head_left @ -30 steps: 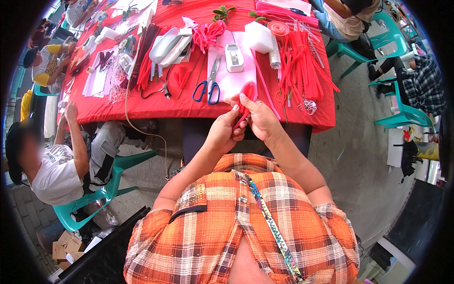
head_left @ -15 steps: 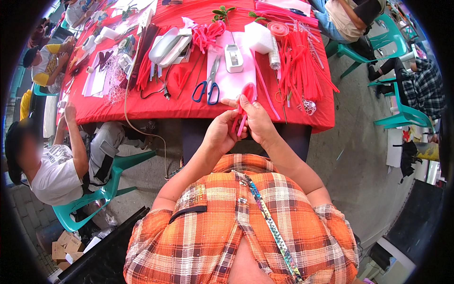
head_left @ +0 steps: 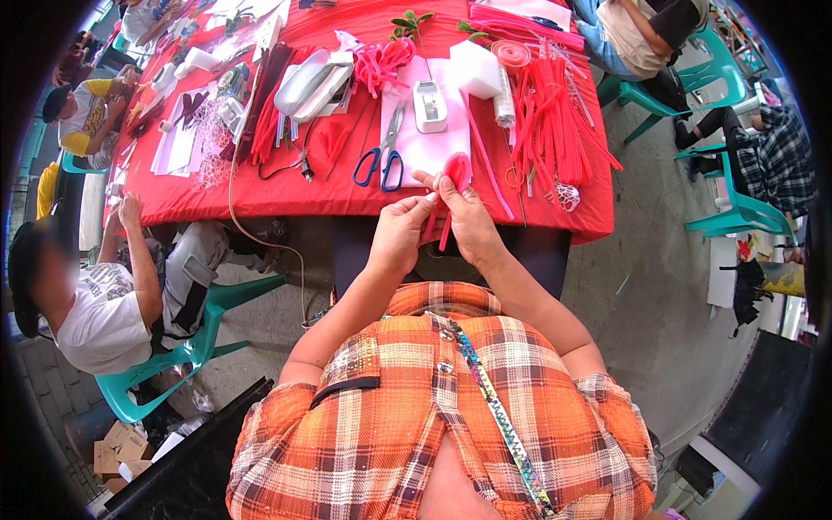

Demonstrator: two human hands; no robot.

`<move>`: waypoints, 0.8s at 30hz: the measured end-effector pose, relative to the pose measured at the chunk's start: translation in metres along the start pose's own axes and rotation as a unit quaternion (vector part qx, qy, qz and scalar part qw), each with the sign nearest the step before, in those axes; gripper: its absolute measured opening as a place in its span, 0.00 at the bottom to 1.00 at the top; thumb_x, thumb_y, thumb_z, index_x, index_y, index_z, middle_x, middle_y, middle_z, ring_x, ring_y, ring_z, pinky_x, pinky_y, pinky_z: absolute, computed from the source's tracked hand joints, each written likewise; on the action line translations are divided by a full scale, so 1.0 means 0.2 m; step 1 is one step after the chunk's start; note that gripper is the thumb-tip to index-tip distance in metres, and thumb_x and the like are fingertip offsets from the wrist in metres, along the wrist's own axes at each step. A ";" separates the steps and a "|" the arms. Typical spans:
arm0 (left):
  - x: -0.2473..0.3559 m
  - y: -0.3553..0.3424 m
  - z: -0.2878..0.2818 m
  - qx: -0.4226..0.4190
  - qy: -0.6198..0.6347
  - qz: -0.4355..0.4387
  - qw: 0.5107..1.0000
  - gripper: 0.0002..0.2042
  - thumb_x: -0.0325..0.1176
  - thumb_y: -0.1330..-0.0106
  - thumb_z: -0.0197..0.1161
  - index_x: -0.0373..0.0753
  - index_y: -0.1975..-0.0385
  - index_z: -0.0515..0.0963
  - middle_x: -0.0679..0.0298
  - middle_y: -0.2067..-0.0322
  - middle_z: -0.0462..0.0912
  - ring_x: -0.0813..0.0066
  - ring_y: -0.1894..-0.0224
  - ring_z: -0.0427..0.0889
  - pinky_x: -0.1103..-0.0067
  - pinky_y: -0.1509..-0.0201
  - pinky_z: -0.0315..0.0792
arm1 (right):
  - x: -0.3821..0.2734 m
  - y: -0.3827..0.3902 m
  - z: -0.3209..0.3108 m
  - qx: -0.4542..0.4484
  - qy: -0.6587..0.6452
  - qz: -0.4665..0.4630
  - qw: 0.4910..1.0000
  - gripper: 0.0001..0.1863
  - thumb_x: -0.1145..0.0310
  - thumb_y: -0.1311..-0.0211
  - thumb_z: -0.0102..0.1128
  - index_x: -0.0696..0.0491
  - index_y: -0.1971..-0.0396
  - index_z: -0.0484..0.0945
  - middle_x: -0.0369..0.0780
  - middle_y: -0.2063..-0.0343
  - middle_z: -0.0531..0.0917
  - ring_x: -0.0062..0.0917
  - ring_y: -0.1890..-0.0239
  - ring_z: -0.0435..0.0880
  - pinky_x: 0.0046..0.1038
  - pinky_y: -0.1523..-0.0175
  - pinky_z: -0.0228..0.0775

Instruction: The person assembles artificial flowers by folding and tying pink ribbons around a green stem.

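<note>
Between both hands I have a loop of pink-red fuzzy strips (head_left: 455, 169), its lower ends hanging down between my palms. My left hand (head_left: 400, 232) has its fingers closed on the strips near their lower part. My right hand (head_left: 468, 221) grips the loop higher up, thumb pressed on it. Just beyond lie a pink sheet (head_left: 399, 87), scissors with blue handles (head_left: 378, 165) and a white tape dispenser (head_left: 429, 107).
Around them on the red cloth table (head_left: 572, 217) are red strip bundles (head_left: 550, 121), white foam (head_left: 472, 69), a white case (head_left: 299, 87) and a cable (head_left: 232, 195). Co-workers sit at left (head_left: 113, 316) and right (head_left: 633, 35) on teal chairs.
My left hand has shifted slightly, its fingers repositioned on the strips, and the lower ends now hang straighter between my hands. The loop stays pinched in my right hand.
</note>
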State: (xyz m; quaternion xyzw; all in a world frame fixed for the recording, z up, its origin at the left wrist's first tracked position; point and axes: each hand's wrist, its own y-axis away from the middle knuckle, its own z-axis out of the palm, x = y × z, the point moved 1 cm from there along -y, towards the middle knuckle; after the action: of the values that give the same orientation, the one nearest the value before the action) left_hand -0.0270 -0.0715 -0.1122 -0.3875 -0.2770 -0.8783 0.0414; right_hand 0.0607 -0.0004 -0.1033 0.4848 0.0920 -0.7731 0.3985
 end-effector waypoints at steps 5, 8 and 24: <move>-0.02 -0.01 0.00 0.024 -0.016 0.021 0.999 0.09 0.33 0.34 0.53 0.32 0.65 0.75 0.64 0.71 0.80 0.80 0.73 0.79 0.84 0.67 0.74 | 0.06 -0.02 -0.04 0.007 -0.021 0.015 1.000 0.20 0.57 0.31 0.41 0.57 0.53 0.71 0.35 0.60 0.76 0.18 0.57 0.73 0.21 0.50 0.64; -0.02 0.00 0.03 0.017 -0.032 0.047 0.998 0.09 0.32 0.34 0.53 0.32 0.63 0.75 0.65 0.71 0.80 0.84 0.72 0.78 0.86 0.68 0.72 | 0.07 -0.02 -0.06 -0.006 -0.054 0.024 0.998 0.16 0.57 0.32 0.42 0.54 0.59 0.72 0.36 0.59 0.75 0.18 0.56 0.72 0.22 0.48 0.63; 0.00 0.00 0.00 -0.029 -0.013 -0.025 0.999 0.10 0.32 0.34 0.54 0.34 0.60 0.74 0.65 0.69 0.79 0.80 0.69 0.79 0.82 0.65 0.74 | 0.09 -0.03 -0.07 0.004 0.025 -0.018 1.000 0.17 0.54 0.32 0.40 0.53 0.58 0.70 0.36 0.56 0.71 0.17 0.54 0.68 0.23 0.45 0.58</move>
State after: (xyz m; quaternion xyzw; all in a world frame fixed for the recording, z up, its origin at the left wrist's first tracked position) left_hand -0.0276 -0.0708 -0.1121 -0.3933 -0.2612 -0.8815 0.0047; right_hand 0.0624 0.0007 -0.1268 0.5037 0.1075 -0.7680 0.3806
